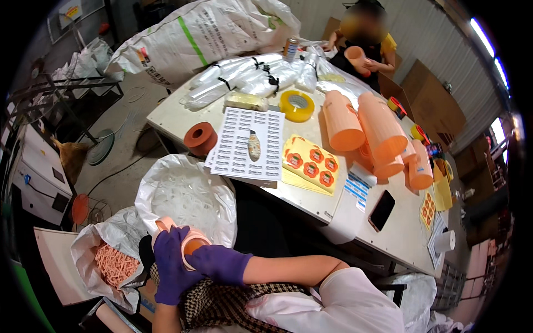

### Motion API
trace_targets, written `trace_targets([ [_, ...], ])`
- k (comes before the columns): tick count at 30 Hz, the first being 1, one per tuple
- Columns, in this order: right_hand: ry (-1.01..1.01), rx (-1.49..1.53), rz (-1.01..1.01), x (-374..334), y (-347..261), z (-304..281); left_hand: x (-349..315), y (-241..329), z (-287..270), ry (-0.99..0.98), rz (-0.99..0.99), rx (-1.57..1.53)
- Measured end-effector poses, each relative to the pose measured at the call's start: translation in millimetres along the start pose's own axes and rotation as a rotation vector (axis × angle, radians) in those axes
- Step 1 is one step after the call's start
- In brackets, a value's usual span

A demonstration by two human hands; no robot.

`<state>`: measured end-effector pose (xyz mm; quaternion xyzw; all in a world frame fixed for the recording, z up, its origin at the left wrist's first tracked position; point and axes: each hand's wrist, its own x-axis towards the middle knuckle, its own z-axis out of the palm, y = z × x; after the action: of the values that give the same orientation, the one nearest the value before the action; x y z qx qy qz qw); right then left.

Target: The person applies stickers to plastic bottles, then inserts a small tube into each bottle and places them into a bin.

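Low in the picture, above my lap, is a peach plastic jug (195, 232) with its round mouth facing up toward me. My left hand (173, 263), in a purple glove, is closed round its side near the handle-like part (165, 223). My right hand (221, 263), also gloved in purple, grips the rim from the right, with its fingertips hidden at the opening. Just beyond the jug stands a white sack (229, 208) holding clear plastic pieces (186, 194). A second white sack (83, 255) to the left holds peach plastic scraps (115, 263).
On the table (311, 204) lie label sheets (233, 147), a utility knife (254, 147), sticker sheets (311, 162), yellow tape (296, 106), a brown roll (200, 139) and a phone (382, 211). Several peach jugs (383, 127) stand at right. Across the table, a person (363, 50) holds another.
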<state>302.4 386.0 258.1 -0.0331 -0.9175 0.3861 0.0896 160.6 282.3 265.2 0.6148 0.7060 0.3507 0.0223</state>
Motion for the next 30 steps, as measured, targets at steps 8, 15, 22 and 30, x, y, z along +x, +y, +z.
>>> trace_targets([
  [8, 1.022, -0.477, 0.309, -213, 47, -110, -33, 21, -58, 0.049, 0.297, 0.1],
  [15, 1.218, -0.784, 0.78, -376, 130, -114, -66, -39, 34, -0.389, 0.753, 0.396],
  [22, 1.01, -0.709, 0.932, -377, 132, -115, -66, -36, 39, -0.399, 0.668, 0.278],
  [30, 1.157, -0.439, 1.018, -374, 138, -141, -67, -38, 45, -0.316, 0.641, 0.295],
])
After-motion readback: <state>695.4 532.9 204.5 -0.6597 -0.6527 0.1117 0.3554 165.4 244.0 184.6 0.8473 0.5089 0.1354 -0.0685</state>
